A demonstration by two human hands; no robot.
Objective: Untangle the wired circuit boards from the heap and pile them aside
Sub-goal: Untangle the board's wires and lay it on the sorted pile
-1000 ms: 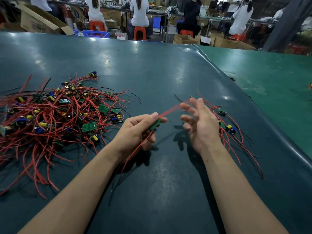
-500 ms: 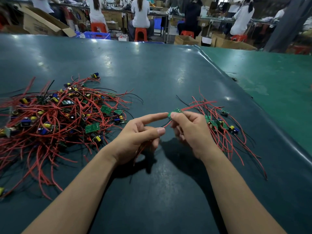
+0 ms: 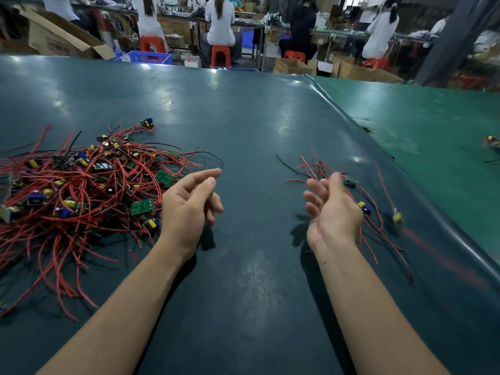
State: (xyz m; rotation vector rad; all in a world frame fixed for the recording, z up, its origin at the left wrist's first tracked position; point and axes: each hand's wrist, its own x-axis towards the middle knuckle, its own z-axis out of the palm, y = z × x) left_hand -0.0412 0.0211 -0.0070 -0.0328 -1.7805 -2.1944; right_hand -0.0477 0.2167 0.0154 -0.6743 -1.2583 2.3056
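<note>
Both the left hand and right hand are hovering loosely open, holding nothing; a blurred board is trailing its red wire toward the person.

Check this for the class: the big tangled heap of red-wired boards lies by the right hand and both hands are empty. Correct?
Not quite. The head view shows the big heap by the left hand; the right hand is by the smaller sorted pile. Both hands are empty.

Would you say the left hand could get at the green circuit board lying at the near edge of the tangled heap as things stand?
Probably yes. The left hand is open and holds nothing, and the green circuit board lies just beside it on top of the heap. Red wires run around it and may drag.
</note>
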